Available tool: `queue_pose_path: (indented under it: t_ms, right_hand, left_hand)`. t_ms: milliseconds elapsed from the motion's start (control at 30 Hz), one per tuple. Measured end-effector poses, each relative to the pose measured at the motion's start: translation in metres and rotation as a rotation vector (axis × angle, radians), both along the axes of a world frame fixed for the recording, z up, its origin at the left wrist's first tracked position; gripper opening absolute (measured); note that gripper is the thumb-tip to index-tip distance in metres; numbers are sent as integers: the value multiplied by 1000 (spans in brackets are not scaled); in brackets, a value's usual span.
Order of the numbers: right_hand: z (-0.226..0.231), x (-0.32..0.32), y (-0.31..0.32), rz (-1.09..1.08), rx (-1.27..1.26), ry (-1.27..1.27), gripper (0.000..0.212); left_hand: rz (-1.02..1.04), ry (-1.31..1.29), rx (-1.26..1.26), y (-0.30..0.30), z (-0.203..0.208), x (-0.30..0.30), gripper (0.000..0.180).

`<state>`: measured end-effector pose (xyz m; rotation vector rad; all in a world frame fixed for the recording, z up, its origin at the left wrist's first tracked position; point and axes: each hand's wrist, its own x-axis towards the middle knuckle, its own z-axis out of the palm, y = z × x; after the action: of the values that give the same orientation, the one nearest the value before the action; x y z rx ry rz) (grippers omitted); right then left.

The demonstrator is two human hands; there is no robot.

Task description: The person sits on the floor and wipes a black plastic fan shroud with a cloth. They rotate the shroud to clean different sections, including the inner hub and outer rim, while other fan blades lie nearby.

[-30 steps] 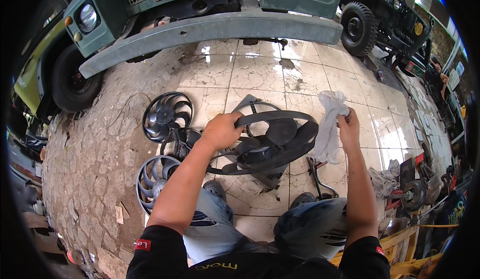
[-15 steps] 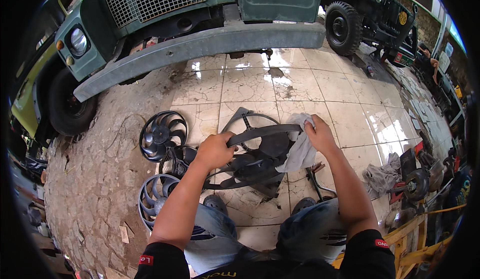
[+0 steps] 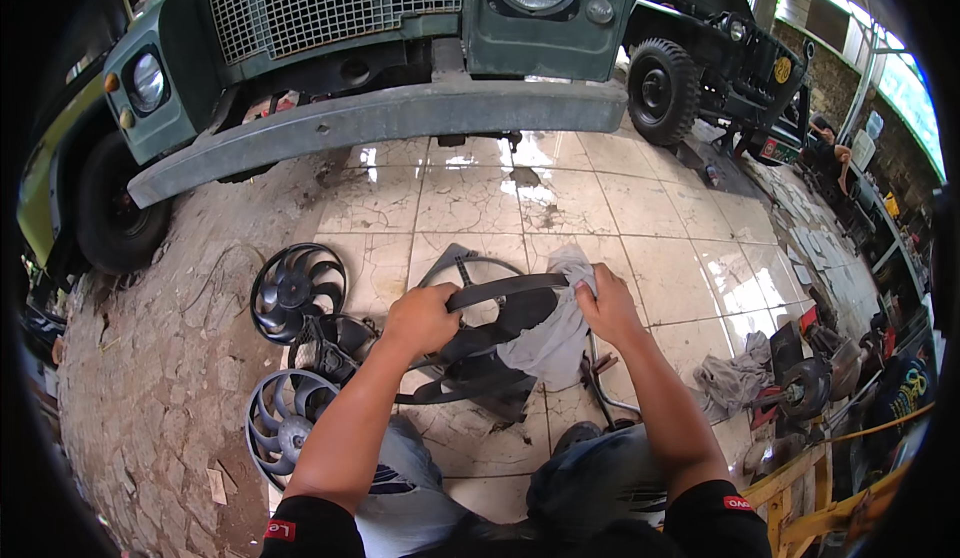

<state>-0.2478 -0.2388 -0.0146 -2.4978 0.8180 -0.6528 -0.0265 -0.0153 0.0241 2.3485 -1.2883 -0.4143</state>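
Note:
My left hand (image 3: 422,320) is closed round the rim of a black ringed fan (image 3: 508,288), held tilted over the floor in front of my knees. On the right side of that rim, my right hand (image 3: 608,306) pinches a light grey rag (image 3: 550,343) against it. The rag drapes down over the fan and hides part of its middle. Beyond the held fan, a black fan shroud (image 3: 455,260) with a round opening lies on the tiles. Two more ringed fans, one black (image 3: 298,293) and one grey (image 3: 290,433), lie to the left of my forearm.
A green off-road vehicle with a wide metal bumper (image 3: 380,123) stands ahead. A dark jeep (image 3: 720,68) is farther right. On my right are a crumpled cloth (image 3: 735,373), metal parts (image 3: 805,383) and a yellow wooden frame (image 3: 800,503). Broken stone paving (image 3: 150,388) borders the tiles on the left.
My right hand and the rag have shifted a little along the rim toward my left hand. The rag now hangs farther across the fan. My view has tilted up slightly and turned right.

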Motion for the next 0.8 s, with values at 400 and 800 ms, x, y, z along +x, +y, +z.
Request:
queue_pose_path:
  t_ms: [400, 800]
  right_hand:
    - [9, 35, 75, 337, -377, -150, 45]
    - [-18, 9, 32, 209, -231, -141, 59]
  left_hand:
    - [-71, -19, -84, 2, -11, -5, 32]
    - [-127, 176, -208, 24, -22, 21, 22]
